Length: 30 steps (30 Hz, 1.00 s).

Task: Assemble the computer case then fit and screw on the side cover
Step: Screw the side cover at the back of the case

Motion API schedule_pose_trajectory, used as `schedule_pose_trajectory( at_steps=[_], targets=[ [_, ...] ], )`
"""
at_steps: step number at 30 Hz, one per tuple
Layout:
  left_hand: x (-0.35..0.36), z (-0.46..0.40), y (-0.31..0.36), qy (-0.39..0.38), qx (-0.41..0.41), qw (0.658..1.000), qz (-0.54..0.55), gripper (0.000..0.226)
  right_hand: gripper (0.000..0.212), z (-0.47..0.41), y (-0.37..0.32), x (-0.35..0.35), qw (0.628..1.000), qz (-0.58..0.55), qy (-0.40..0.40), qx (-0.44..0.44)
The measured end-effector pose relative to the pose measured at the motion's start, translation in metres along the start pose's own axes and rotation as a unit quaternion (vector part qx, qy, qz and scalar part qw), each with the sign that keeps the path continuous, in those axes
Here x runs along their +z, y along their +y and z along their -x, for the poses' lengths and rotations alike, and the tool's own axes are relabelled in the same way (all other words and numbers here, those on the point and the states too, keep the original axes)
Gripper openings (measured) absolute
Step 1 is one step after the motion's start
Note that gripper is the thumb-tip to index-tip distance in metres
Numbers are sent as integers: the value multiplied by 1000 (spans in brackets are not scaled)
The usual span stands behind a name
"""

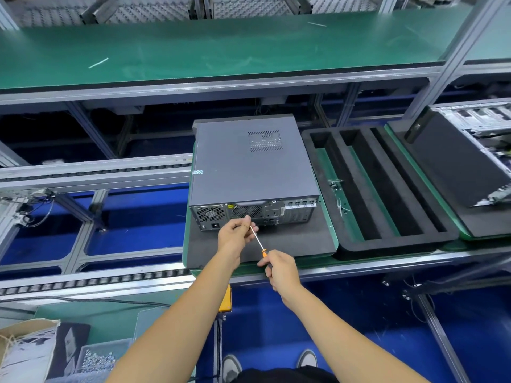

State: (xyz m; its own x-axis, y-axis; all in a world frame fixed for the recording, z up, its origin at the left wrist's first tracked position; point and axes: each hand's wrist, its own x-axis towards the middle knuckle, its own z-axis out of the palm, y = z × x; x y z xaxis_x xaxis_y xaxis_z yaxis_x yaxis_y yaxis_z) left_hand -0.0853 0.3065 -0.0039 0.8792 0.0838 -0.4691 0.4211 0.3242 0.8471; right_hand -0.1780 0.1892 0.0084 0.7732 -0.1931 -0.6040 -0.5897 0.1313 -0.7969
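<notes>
A grey computer case lies flat on a black foam pad, its side cover on top and its rear panel facing me. My right hand grips the orange handle of a thin screwdriver, whose shaft slants up and left. My left hand pinches the shaft's tip just in front of the rear panel. I cannot tell whether a screw sits at the tip.
To the right lies a black foam tray with long slots and a few small metal parts. Farther right stands another open case. Roller conveyor rails run on the left. A bin of screws sits at lower left.
</notes>
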Motion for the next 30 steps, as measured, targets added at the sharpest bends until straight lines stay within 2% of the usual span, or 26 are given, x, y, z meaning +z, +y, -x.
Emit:
schedule_pose_trajectory(
  at_steps=[4, 16, 24, 30],
  targets=[
    [12, 3, -3, -35, 10, 999, -14, 11, 28, -2, 2, -18, 1000, 11, 13, -11],
    [52, 12, -12, -49, -25, 998, 17, 15, 29, -13, -5, -62, 1000, 23, 2, -21],
    [58, 16, -17, -92, -4, 995, 29, 16, 30, -19, -9, -89, 997, 51, -19, -53],
    [67, 21, -20, -72, 36, 995, 56, 15, 27, -22, -11, -103, 996, 54, -26, -67]
  ],
)
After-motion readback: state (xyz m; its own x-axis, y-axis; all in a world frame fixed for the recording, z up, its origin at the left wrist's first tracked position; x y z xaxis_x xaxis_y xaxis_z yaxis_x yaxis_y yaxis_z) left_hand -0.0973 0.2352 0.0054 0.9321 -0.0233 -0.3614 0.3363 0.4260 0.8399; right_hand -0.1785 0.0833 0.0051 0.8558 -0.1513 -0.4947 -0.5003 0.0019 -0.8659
